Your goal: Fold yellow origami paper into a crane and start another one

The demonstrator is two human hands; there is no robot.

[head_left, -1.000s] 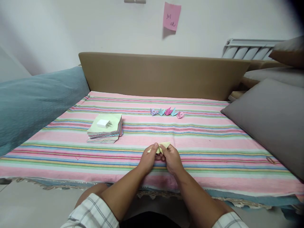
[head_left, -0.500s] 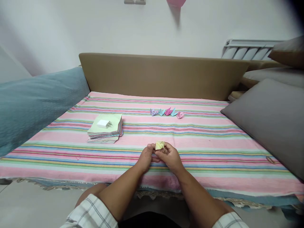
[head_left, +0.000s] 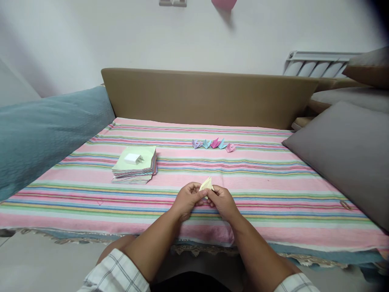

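A small pale-yellow folded paper [head_left: 207, 184] stands pointed end up between my two hands, just above the striped cloth. My left hand [head_left: 187, 198] grips its left side, thumb across the lower front. From the right, my right hand [head_left: 223, 200] pinches it too, and the two thumbs nearly meet at its base. The fingers hide the paper's lower part. Farther off lies a row of several folded paper pieces, among them a purple one [head_left: 197, 144], a magenta one [head_left: 215, 143] and a light pink one [head_left: 230, 148].
At the left, a stack of square paper [head_left: 133, 166] carries a white plug adapter [head_left: 133, 158]. The striped cloth [head_left: 258, 178] covers the seat. A brown backrest [head_left: 206, 99] rises behind, with a blue cushion [head_left: 54, 129] at left and a grey pillow [head_left: 346, 150] at right.
The yellow paper has turned in my hands, so its point now faces up. My left thumb has come down onto its front, and both hands have closed in on its base.
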